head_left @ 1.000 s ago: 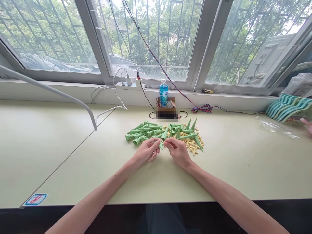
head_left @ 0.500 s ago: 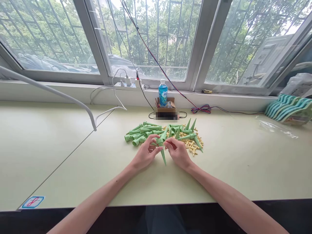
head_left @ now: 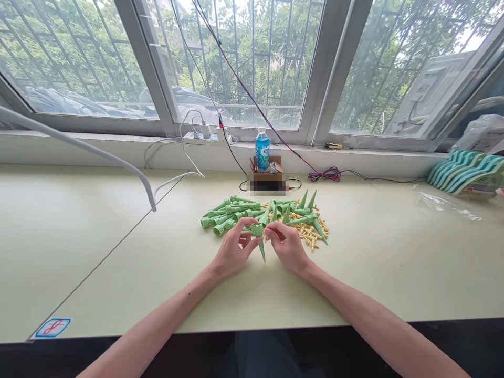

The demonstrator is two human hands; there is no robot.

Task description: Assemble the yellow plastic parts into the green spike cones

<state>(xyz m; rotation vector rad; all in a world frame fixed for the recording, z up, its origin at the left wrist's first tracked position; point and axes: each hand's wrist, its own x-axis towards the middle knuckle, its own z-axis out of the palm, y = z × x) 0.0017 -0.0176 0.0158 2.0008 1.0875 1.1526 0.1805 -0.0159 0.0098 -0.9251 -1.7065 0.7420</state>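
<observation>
My left hand [head_left: 232, 251], thumb and fingers curved partway closed, grips a pale-green, cone-pointed plastic spike with a ribbed collar [head_left: 257, 230] at a pale yellow-green tabletop [head_left: 374, 262] beneath barred windows. The collar sits between thumb and fingers, its round mouth tilted up and its tip slanting down toward me. My right hand [head_left: 289, 248] is nearly closed just beside it, thumb and fingertips drawn together next to the collar; whether they pinch a small part I cannot tell. Directly beyond my hands lies a heap of similar green plastic spikes [head_left: 243, 207], most on their sides, a few pointing upward. Small yellow plastic pegs [head_left: 312, 232] are scattered among and to the right of them. Farther back, a clear bottle of blue liquid [head_left: 262, 151] stands at an open brown cardboard box [head_left: 279, 165], left of a coiled red-and-blue cable [head_left: 329, 174].
</observation>
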